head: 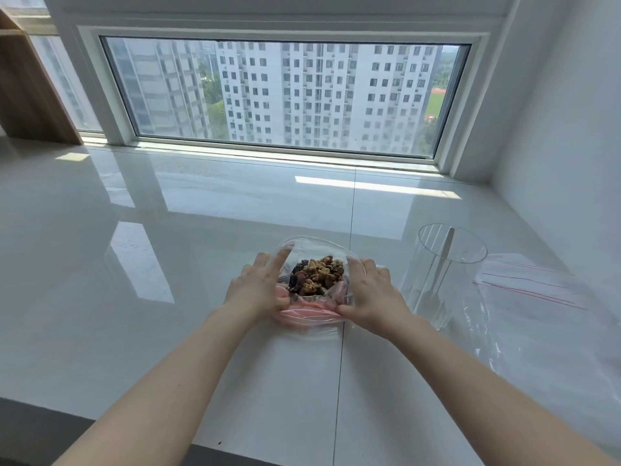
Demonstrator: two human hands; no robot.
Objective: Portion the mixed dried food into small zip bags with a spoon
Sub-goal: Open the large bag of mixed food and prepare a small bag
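Between both hands [316,294], zip bag [316,317] mouth faces up, holding mixed dried food [317,275].

You are looking at tan and dark brown dried food [317,274] in a clear bag [349,294], red-striped zip bags [531,284], glossy white tabletop [201,230].

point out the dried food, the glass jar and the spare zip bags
dried food [317,275], head view, middle of the pile
glass jar [437,280], head view, clear side wall
spare zip bags [531,284], head view, flat plastic by the red zip lines
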